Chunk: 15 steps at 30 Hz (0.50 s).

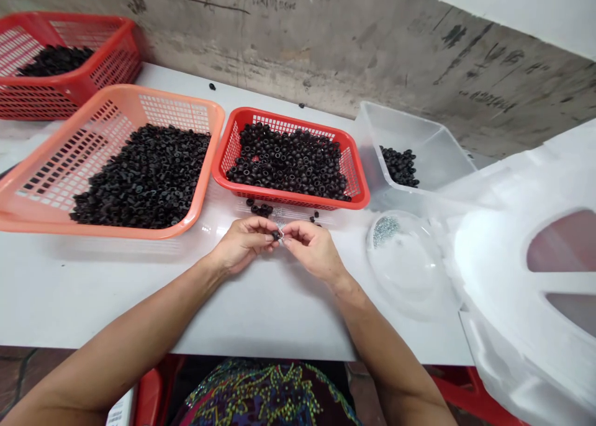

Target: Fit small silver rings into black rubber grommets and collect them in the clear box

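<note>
My left hand (248,244) pinches a small round black part (275,235) between thumb and fingertips, over the middle of the table. Fingertips nearly touching it, my right hand (313,247) is closed in a pinch on a tiny shiny piece, too small to name. Just beyond both hands, several loose black parts (261,209) lie beside a clear flat tray with small shiny bits in it. The red basket (298,199) behind is filled with round black parts that have holes through them.
At the left stands an orange basket (116,230) of small black pieces, with another red basket (100,72) behind. To the right are a clear bin (433,137) with black parts, a round clear dish (410,271) holding tiny metal bits, and a big white plastic form (493,258).
</note>
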### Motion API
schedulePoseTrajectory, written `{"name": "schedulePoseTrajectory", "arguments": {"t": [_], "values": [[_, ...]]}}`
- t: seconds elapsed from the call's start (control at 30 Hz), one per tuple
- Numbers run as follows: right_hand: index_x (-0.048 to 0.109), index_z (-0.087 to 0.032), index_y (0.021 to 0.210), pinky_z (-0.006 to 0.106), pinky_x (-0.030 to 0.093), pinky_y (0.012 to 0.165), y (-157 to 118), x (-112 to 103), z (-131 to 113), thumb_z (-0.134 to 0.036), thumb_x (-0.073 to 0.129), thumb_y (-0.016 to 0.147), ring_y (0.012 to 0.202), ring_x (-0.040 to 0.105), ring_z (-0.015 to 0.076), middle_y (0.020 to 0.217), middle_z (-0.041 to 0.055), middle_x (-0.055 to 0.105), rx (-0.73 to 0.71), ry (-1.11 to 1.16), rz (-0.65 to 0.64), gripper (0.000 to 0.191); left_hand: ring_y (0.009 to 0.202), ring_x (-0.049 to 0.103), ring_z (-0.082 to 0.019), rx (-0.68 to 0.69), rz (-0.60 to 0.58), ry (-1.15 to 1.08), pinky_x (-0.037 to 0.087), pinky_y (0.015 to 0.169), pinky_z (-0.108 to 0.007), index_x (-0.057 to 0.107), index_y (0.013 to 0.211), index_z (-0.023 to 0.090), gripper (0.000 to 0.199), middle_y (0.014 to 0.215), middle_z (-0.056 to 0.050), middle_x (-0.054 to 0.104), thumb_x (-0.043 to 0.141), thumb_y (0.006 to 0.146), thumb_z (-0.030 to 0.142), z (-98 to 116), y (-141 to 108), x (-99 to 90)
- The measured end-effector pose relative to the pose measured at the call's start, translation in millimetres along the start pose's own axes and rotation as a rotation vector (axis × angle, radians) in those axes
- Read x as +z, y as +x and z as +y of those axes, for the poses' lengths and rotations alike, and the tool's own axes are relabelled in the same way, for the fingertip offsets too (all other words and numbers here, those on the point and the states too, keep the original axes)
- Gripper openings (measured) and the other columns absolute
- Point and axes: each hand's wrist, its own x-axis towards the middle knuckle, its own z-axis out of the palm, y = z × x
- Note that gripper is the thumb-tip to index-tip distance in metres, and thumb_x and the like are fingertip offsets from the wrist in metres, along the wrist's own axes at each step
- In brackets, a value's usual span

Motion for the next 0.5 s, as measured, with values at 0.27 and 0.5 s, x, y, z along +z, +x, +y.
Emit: {"name": "schedulePoseTrajectory", "arguments": {"t": [0.27, 0.5], "values": [[0.058, -0.016, 0.090, 0.023, 0.042, 0.056, 2, -2, 4, -0.020, 0.061, 0.071, 0.058, 0.052, 0.0093, 0.067, -0.0031, 0.057, 0.070, -0.041, -0.048, 0.020, 0.058, 0.060, -0.011, 0.057, -0.016, 0.194, 0.049, 0.061, -0.026, 0.071, 0.078, 0.012, 0.019, 0.068, -0.002, 0.068, 0.071, 0.060, 0.006, -6, 0, -1.4], [0.061, -0.015, 0.097, 0.023, 0.042, 0.054, 7, -16, 10, -0.030, 0.066, 0.070, 0.057, 0.052, 0.0102, 0.069, -0.0011, 0.060, 0.071, -0.084, -0.045, 0.031, 0.064, 0.065, -0.016, -0.056, -0.063, 0.049, 0.050, 0.059, -0.026, 0.067, 0.079, 0.011, 0.019, 0.072, -0.006, 0.068, 0.073, 0.062, 0.008, -4, -2, 0.6]]}}
